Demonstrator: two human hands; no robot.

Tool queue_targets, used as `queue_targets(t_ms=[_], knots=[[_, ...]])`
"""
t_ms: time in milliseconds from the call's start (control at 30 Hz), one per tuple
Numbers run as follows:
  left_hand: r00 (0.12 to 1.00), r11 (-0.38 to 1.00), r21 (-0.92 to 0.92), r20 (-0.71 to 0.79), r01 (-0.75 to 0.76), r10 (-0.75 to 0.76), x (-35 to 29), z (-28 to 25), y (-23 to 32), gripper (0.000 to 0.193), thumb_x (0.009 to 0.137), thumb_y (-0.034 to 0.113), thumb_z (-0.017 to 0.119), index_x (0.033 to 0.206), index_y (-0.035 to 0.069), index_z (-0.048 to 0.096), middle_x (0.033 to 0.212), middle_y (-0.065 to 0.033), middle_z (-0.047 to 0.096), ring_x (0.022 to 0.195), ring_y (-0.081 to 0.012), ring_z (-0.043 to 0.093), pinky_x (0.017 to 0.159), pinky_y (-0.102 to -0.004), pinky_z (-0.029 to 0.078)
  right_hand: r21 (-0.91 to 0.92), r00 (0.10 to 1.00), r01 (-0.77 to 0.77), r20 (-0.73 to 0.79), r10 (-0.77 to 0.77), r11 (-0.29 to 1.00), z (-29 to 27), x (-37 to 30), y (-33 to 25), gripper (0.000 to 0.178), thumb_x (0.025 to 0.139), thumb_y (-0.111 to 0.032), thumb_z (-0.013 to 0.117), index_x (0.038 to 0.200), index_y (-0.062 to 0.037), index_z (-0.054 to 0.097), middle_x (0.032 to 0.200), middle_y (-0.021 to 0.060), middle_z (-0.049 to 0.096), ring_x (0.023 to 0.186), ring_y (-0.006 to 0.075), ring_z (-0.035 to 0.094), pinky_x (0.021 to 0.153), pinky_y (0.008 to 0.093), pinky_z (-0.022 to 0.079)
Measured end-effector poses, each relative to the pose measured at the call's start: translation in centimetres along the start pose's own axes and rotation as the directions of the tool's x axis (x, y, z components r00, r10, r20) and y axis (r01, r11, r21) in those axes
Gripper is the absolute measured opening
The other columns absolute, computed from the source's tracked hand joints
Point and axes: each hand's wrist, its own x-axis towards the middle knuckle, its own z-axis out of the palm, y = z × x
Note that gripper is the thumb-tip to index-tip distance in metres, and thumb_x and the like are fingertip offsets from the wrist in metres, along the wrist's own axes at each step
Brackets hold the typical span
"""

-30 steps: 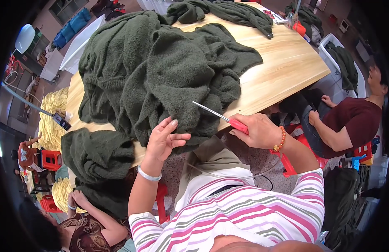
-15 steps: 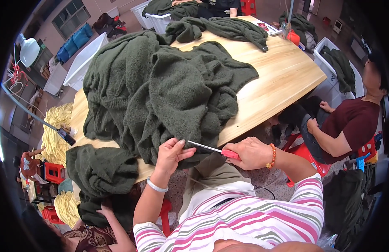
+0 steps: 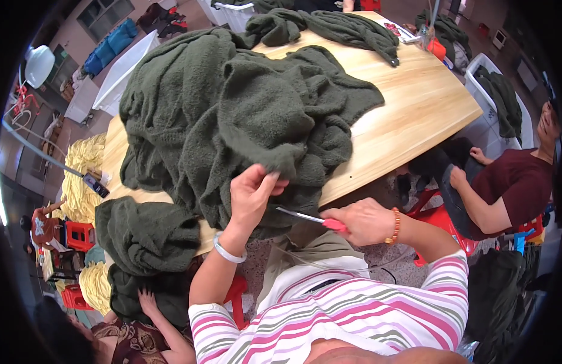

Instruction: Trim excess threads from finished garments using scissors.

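A big heap of dark green knitted fabric (image 3: 262, 103) covers the near and left part of the wooden table (image 3: 420, 109). At the heap's near edge my left hand (image 3: 250, 194) is closed, with a fold of the knit pinched between thumb and fingers. To its right my right hand (image 3: 366, 221) is wrapped round a red-handled tool with a long thin metal blade (image 3: 335, 225). That blade points left, a little below my left fingertips and apart from them. Its exact kind does not show.
A bundle of green knit (image 3: 144, 233) lies at the table's left corner. One co-worker (image 3: 511, 182) sits at right, another (image 3: 141, 340) at lower left. White bins (image 3: 475, 79) stand around the table. A phone on an arm (image 3: 96, 185) juts in at left. A thin cord (image 3: 329, 265) crosses my lap.
My left hand, with fingers apart before, has moved up and pinched the knit, lifting a fold. The blade, near my left fingers before, now sits below them. The view has shifted slightly.
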Motion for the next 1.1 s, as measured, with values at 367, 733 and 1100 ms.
queue_targets(t_ms=[367,733,1100], knots=[[0.703,0.511,0.497,0.363,-0.702,0.612,-2.3,5.8,5.8,0.028,0.077,-0.006,0.064,0.105,-0.001,0.062,0.116,-0.0186,0.056,0.093,-0.0269,0.061,0.080,-0.0296,0.049,-0.580,0.761,-0.224,-0.606,-0.232,0.783,-9.6,9.9,0.3,0.029,0.081,-0.011,0.054,0.108,-0.0034,0.052,0.086,0.0131,0.063,0.073,0.0275,0.059,0.065,0.0368,0.046],[0.930,0.141,0.977,0.102,-0.161,0.353,-0.4,-2.1,-5.1,0.055,0.070,-0.005,0.060,0.124,0.001,0.049,0.120,-0.0179,0.054,0.107,-0.0379,0.052,0.092,-0.0398,0.043,0.037,0.340,-0.274,-0.931,0.133,0.961,-16.7,6.0,6.4,0.029,0.082,-0.025,0.058,0.105,-0.0090,0.056,0.080,0.0193,0.064,0.076,0.0390,0.062,0.068,0.0469,0.050],[0.827,0.862,-0.210,0.248,-0.462,0.504,5.9,4.6,20.0,0.044,0.074,-0.003,0.047,0.116,-0.003,0.057,0.114,-0.0116,0.061,0.108,-0.0206,0.056,0.098,-0.0321,0.041,0.293,0.067,-0.054,-0.953,0.297,0.955,-27.1,-2.5,3.8,0.017,0.081,-0.013,0.061,0.089,0.0012,0.056,0.066,0.0148,0.061,0.063,0.0254,0.064,0.058,0.0369,0.049]])
